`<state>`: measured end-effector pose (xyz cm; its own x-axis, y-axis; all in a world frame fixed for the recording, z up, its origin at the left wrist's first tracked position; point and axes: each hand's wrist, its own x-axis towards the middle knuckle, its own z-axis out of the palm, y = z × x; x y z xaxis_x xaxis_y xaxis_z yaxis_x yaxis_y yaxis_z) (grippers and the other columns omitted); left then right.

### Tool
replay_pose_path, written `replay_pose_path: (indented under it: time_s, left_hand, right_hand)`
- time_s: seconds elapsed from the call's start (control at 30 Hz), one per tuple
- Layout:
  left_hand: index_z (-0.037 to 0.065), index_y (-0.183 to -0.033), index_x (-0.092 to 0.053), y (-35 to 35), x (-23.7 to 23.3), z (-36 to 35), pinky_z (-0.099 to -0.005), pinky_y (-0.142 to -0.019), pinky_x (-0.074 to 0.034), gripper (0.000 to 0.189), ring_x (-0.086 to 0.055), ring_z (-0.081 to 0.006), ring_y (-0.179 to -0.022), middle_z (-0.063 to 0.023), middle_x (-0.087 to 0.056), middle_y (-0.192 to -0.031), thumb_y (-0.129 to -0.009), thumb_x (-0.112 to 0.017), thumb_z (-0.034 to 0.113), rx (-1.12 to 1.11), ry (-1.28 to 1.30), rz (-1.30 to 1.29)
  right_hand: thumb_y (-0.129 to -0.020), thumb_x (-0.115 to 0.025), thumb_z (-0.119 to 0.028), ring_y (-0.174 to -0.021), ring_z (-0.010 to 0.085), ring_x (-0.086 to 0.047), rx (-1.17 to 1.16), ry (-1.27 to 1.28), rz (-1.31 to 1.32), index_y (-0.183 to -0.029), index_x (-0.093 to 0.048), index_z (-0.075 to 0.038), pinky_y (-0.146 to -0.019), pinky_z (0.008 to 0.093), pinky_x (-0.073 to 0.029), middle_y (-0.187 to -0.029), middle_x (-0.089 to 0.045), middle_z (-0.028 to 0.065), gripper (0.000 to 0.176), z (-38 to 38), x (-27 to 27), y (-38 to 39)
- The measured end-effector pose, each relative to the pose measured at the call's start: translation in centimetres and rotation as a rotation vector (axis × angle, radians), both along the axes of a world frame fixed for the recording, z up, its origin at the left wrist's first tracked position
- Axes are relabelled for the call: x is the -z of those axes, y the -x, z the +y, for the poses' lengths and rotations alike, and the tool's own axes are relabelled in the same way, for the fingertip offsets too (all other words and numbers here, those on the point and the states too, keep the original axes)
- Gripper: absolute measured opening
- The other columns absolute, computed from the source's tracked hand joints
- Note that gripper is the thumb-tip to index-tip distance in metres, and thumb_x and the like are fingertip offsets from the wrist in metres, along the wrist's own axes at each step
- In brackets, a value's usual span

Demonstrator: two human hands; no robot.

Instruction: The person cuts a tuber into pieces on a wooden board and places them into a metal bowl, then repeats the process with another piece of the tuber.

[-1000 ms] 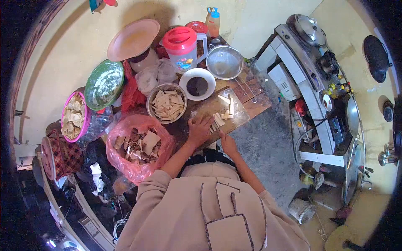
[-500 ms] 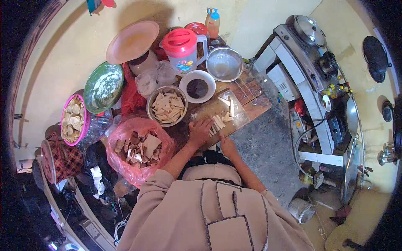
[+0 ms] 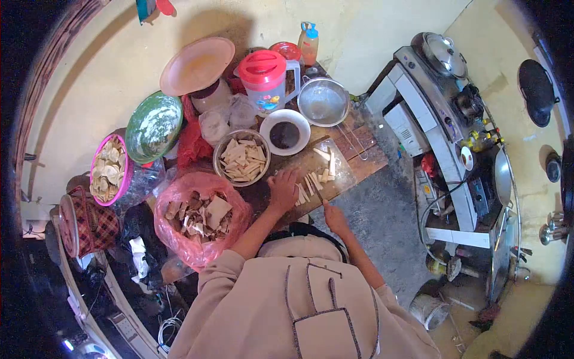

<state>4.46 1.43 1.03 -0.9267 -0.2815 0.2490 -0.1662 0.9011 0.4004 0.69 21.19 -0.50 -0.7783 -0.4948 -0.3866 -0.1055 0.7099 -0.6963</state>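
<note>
**Strips under the knife on the board**

The pale strips (image 3: pixel 312 181) lie in a short row on the board (image 3: pixel 345 172), at its near-left end, with a few loose pieces farther up the board. The left hand (image 3: pixel 283 188) rests palm down at the board's left edge, fingers laid flat over the ends of the strips and pressing them down. It pins them rather than pinching them. The right hand (image 3: pixel 336 218) sits just off the board's near edge, closed around the handle of a knife (image 3: pixel 320 196) whose blade points up at the strips.

Left of the board stands a steel bowl (image 3: pixel 222 157) of cut pieces. Beyond the board's far-left corner is a white bowl (image 3: pixel 268 124) of dark sauce, and past that a strainer (image 3: pixel 323 102) and a red-lidded jug (image 3: pixel 266 75). Near-left of the board, a pink bag (image 3: pixel 200 239) holds brown scraps. The stove (image 3: pixel 442 90) is well off to the board's right.
</note>
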Motion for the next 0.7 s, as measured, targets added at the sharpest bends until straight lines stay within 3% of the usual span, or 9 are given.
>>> replay_pose_path:
  time_s: [0.1,0.3,0.4,0.6,0.7]
  left_hand:
    - [0.014,-0.119,-0.045,0.1,-0.2,0.5,-0.0462,-0.083,-0.025,0.051,-0.041,-0.0206,-0.107,-0.0044,-0.048,-0.115,-0.068,-0.049,0.012,0.034,0.055,-0.045]
    - [0.018,-0.117,-0.048,-0.2,0.9,1.6,-0.0473,-0.083,-0.024,0.048,-0.043,-0.0183,-0.107,0.0020,-0.049,-0.115,-0.070,-0.049,0.013,0.111,0.201,-0.014]
    - [0.019,-0.117,-0.049,-0.3,0.6,1.9,-0.0478,-0.082,-0.024,0.047,-0.044,-0.0181,-0.106,0.0024,-0.049,-0.115,-0.070,-0.049,0.014,0.104,0.224,-0.026]
    - [0.019,-0.115,-0.050,-0.2,0.4,2.0,-0.0491,-0.082,-0.024,0.046,-0.044,-0.0187,-0.107,0.0024,-0.050,-0.115,-0.069,-0.051,0.015,0.084,0.178,-0.050]
    - [0.018,-0.118,-0.048,-0.2,0.6,2.0,-0.0489,-0.081,-0.024,0.048,-0.045,-0.0181,-0.106,0.0028,-0.050,-0.115,-0.070,-0.050,0.016,0.087,0.202,-0.023]
  right_hand:
    - [-0.090,-0.017,-0.046,-0.065,0.0451,-0.053,-0.026,-0.060,0.127,-0.067,-0.055,0.007,-0.064,0.0503,-0.042,-0.068,-0.055,0.0286,0.069,-0.4,-0.2,0.7]
    - [-0.090,-0.019,-0.046,-0.080,0.0464,-0.053,-0.072,-0.095,0.137,-0.074,-0.058,0.007,-0.074,0.0518,-0.039,-0.074,-0.054,0.0315,0.068,-0.9,-0.5,1.1]
    - [-0.090,-0.019,-0.045,-0.082,0.0468,-0.052,-0.002,-0.137,0.000,-0.077,-0.058,0.008,-0.075,0.0512,-0.039,-0.075,-0.054,0.0325,0.067,-1.0,-0.7,1.3]
    - [-0.089,-0.020,-0.047,-0.084,0.0470,-0.052,0.036,-0.140,-0.028,-0.081,-0.058,0.008,-0.077,0.0495,-0.039,-0.079,-0.053,0.0334,0.067,-0.9,0.1,1.3]
    - [-0.089,-0.020,-0.048,-0.084,0.0473,-0.051,-0.031,-0.072,0.119,-0.081,-0.058,0.008,-0.077,0.0496,-0.038,-0.081,-0.053,0.0334,0.068,-0.8,0.2,0.9]
